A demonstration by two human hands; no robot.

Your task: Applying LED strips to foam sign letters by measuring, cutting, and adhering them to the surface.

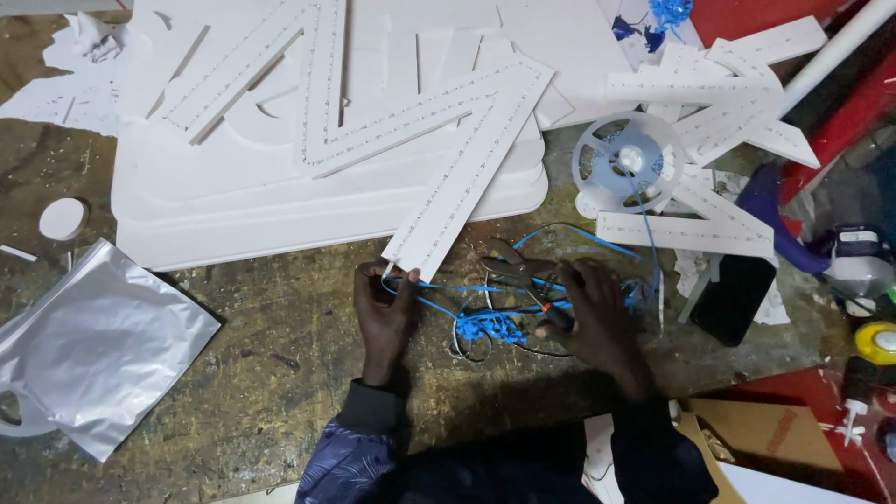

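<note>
My left hand (385, 313) pinches the near end of a long white strip-lined board piece (471, 163) together with a thin blue tape (439, 303) that runs from it. My right hand (597, 322) rests on a tangle of blue tape and wire (490, 327), its fingers closed over a small dark tool with a red spot (557, 315). Metal pliers (511, 266) lie just beyond the right hand. A clear reel of blue tape (627, 161) sits farther right, its tape trailing down to the tangle.
Large white foam-board letter shapes (308, 140) fill the far side of the worn wooden bench (280, 355). A silver foil bag (93, 345) lies at left. A black phone (735, 297), white board offcuts (719, 103), a yellow tape roll (877, 343) and cardboard (765, 434) crowd the right.
</note>
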